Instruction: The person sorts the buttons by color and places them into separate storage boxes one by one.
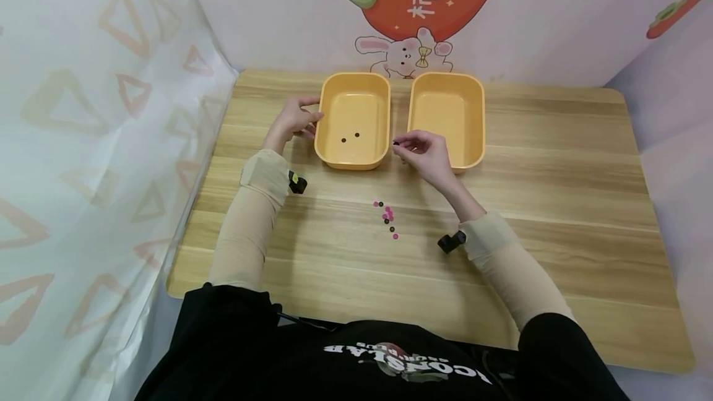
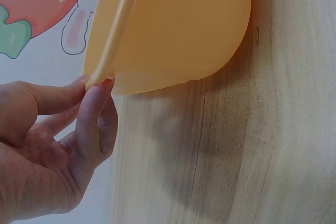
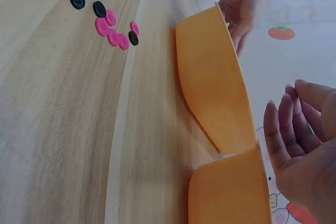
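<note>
Two yellow plastic boxes stand side by side at the back of the table. My left hand pinches the left rim of the left box between thumb and fingers, plain in the left wrist view. Two black buttons lie on that box's floor. Between the two boxes, my right hand pinches a black button at its fingertips; the right wrist view hides that button behind the fingers. The right box has no buttons visible inside.
In front of the boxes lie several loose pink buttons and a few black buttons on the wooden table. A printed backdrop rises behind the table's far edge. A patterned sheet hangs along the left side.
</note>
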